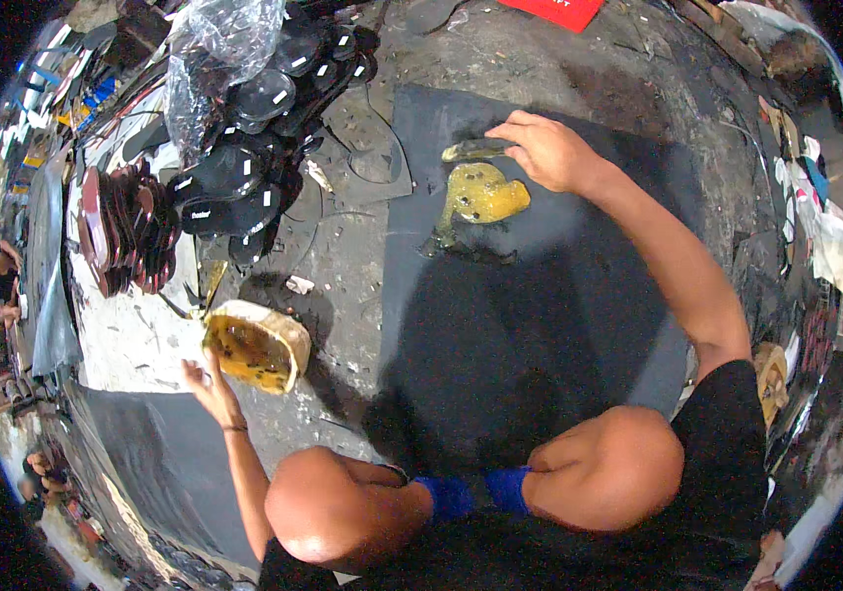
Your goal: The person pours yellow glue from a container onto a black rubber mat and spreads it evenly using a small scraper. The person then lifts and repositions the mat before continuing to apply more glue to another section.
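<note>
You seem early on: yellow paste [475, 192] sits at one o'clock on the mostly bare dark sheet [539, 315], the coating apparently unfinished, your right hand [551, 155] gripping a spreader [471, 151] at the paste's twelve, your left hand [212, 392] loosely open by the tub [299, 345] at eight o'clock.

The floor [354, 266] here is grey, scuffed and strewn with scraps. A black sheet [530, 325] lies flat on it, a wet yellow patch [480, 192] near its far end. Leftward, a white sheet [126, 350] carries maroon soles [126, 231], next to heaped black sandals [229, 187].
</note>
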The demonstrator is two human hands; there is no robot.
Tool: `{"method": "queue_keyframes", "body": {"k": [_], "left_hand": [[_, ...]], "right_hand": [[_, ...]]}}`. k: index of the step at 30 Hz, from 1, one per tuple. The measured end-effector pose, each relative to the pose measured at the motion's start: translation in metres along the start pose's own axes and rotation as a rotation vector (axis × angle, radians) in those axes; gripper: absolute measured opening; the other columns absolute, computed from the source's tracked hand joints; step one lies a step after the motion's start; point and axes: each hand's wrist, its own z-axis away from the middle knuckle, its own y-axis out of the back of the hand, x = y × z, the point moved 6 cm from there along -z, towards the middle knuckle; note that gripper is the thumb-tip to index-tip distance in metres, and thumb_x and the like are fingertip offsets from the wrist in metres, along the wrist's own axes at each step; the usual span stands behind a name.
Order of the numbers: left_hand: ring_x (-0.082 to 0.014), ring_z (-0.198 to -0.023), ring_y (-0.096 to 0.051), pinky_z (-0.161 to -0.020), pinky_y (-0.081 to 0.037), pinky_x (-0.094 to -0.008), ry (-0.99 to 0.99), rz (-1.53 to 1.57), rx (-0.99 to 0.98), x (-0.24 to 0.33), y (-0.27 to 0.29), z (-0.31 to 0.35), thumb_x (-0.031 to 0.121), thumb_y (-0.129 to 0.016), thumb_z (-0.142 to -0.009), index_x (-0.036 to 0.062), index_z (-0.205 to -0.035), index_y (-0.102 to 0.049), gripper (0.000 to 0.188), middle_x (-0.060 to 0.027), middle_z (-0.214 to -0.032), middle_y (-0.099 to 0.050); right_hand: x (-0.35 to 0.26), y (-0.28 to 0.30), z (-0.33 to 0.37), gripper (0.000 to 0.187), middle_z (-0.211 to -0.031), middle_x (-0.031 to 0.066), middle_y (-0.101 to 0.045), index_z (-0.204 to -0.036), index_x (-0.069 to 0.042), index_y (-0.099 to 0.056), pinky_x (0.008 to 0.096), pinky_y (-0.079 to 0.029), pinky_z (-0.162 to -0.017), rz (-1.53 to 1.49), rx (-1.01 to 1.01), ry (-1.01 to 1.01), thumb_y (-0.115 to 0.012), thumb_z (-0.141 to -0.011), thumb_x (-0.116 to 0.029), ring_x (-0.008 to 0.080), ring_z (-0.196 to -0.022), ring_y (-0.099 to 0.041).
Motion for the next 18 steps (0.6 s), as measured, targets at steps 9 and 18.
{"method": "queue_keyframes", "body": {"k": [9, 18], "left_hand": [[-0.0273, -0.129, -0.043, -0.104, -0.039, -0.0411, -1.534, -0.91, -0.731, 0.131, -0.373, 0.045, 0.004, -0.051, -0.083, 0.0195, -0.145, -0.036, 0.065, -0.0039, -0.15, -0.036], [-0.0267, -0.117, -0.047, -0.101, -0.035, -0.0414, -1.535, -1.456, -0.538, 0.124, -0.317, -0.045, 0.017, -0.052, -0.085, 0.0118, -0.133, -0.053, 0.048, -0.0046, -0.14, -0.047]], "right_hand": [[0.002, -0.058, -0.047, 0.034, -0.109, 0.0099, -0.058, -0.119, -0.01, -0.06, 0.0414, -0.049, -0.089, 0.192, -0.137, 0.045, -0.059, -0.085, -0.008, 0.0307, -0.105, -0.057], [0.025, -0.062, -0.03, 0.032, -0.111, 0.0079, -0.06, -0.113, -0.015, -0.063, 0.0425, -0.045, -0.095, 0.209, -0.014, 0.258, -0.056, -0.082, -0.015, 0.0281, -0.109, -0.056]]}}
